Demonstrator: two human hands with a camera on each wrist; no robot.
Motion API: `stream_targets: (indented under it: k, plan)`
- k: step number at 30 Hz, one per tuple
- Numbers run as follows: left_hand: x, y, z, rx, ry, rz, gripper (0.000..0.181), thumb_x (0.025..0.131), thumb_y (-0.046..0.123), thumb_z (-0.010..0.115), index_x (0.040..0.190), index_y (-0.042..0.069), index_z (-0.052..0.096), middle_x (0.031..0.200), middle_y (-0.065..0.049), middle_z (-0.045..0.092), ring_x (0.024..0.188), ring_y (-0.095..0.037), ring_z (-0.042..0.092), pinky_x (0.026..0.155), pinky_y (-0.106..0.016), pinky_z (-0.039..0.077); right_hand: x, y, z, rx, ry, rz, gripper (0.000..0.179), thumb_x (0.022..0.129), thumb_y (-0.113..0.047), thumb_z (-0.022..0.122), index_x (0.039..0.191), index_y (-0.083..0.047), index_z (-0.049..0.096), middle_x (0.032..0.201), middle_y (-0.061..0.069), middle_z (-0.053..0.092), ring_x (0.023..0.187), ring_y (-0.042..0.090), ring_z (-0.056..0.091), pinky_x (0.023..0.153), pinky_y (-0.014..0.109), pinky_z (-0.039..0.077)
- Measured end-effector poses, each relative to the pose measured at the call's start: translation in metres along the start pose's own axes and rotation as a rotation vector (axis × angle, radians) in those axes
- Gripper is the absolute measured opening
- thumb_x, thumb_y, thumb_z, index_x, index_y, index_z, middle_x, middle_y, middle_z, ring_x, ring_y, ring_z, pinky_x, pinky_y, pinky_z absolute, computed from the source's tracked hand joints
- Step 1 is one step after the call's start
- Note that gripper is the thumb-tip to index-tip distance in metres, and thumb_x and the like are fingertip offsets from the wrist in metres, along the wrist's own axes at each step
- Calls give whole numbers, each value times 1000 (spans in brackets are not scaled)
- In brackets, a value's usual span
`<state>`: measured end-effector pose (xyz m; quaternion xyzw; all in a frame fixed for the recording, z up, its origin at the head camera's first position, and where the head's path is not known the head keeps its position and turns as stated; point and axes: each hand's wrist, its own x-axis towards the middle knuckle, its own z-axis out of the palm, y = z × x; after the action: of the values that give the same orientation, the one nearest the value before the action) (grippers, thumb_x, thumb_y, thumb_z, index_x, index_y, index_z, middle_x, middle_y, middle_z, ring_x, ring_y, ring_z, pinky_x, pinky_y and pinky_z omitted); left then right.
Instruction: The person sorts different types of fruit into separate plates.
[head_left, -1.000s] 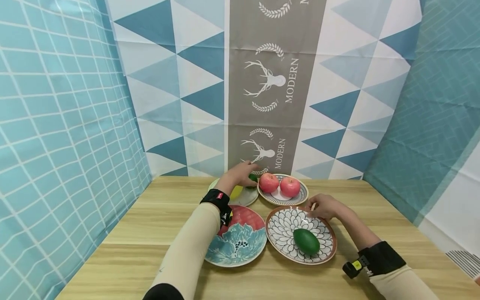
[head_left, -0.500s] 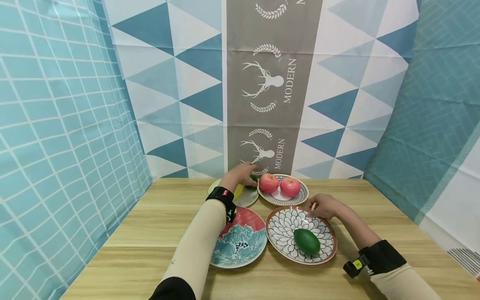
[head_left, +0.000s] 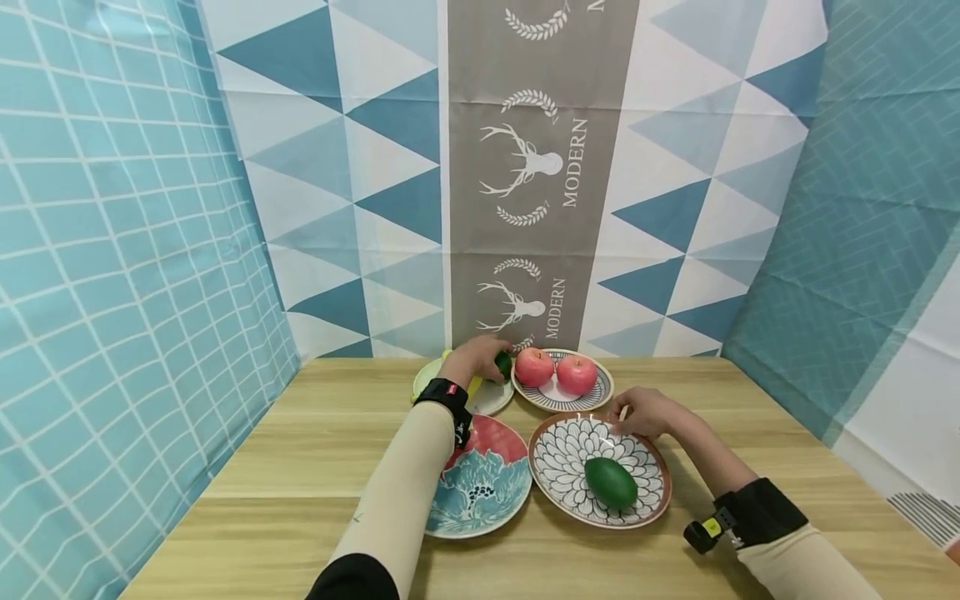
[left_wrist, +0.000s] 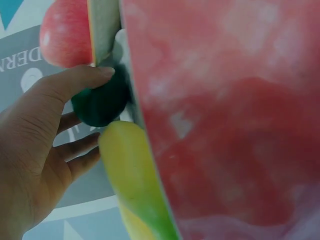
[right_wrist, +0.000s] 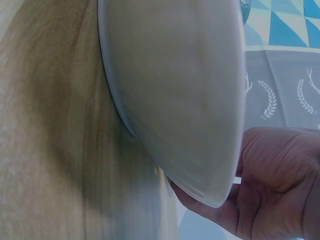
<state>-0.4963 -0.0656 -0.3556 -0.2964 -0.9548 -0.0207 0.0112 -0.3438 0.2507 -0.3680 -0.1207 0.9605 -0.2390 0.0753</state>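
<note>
My left hand (head_left: 477, 358) reaches over the pale green plate (head_left: 491, 400) at the back and pinches a dark green avocado (left_wrist: 102, 100) between thumb and fingers. Just below it in the left wrist view lies a yellow banana (left_wrist: 131, 170) with a green tip, partly hidden by my hand in the head view. My right hand (head_left: 647, 412) grips the far right rim of a plate with a petal pattern (head_left: 558, 454) and brown edge. Another green avocado (head_left: 611, 483) lies in that plate. From the right wrist, the plate's pale underside (right_wrist: 175, 90) shows between thumb and fingers.
Two red apples (head_left: 576, 375) sit in a striped-rim plate (head_left: 558, 404) at the back, right beside my left hand. A red and turquoise flower plate (head_left: 480, 492) stands under my left forearm. All rest on a wooden table (head_left: 300, 467), with a patterned cloth (head_left: 397, 208) behind.
My left hand has shifted slightly and its fingers have closed around the green avocado; more yellow shows beside it. My right hand stays on the plate rim.
</note>
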Motion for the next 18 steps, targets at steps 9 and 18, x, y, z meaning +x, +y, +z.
stream_targets:
  k: [9, 18]
  plan:
    - [4, 1, 13, 11, 30, 2, 64, 78, 27, 81, 136, 21, 57, 131, -6, 55, 119, -23, 51, 104, -37, 42, 1, 0, 2, -7, -1, -49, 10, 86, -15, 76, 89, -10, 68, 78, 4, 59, 62, 16, 54, 51, 28, 45]
    - [11, 1, 12, 36, 33, 46, 61, 78, 27, 80, 135, 19, 59, 130, -7, 57, 120, -23, 51, 105, -36, 41, 1, 2, -2, -1, -7, -61, 9, 87, -13, 75, 89, -8, 68, 79, 6, 59, 62, 16, 52, 51, 28, 44]
